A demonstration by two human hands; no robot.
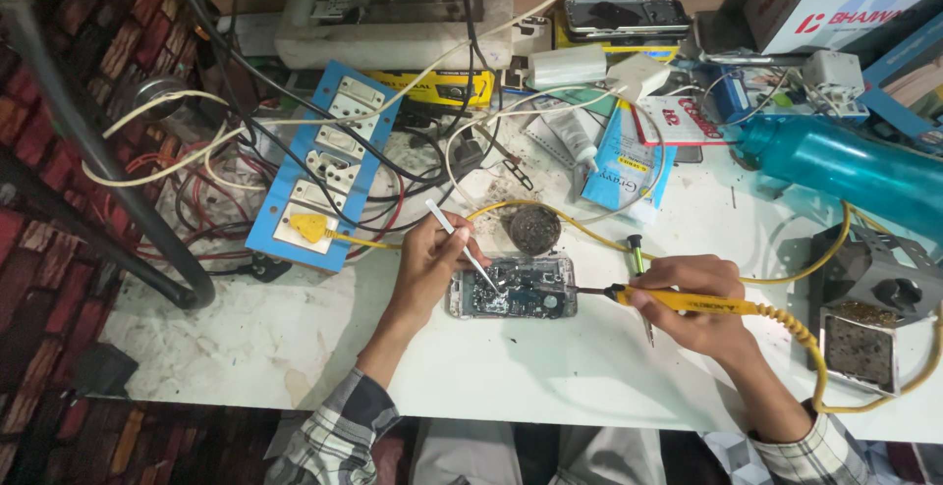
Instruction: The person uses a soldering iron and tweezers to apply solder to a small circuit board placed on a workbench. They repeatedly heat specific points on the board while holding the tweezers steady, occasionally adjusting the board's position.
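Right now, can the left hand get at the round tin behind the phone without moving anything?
Probably yes. The left hand holds tweezers over the phone, and the round tin sits just behind, with only bare table between. The yellow cord passes close by but does not block it.

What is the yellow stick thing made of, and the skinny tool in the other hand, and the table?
The soldering iron in the right hand looks like glossy yellow plastic with a thin dark metal tip. The tweezers in the left hand look like bare metal, pale and shiny. The table seems a hard white board, matte and stained; its exact material is unclear.
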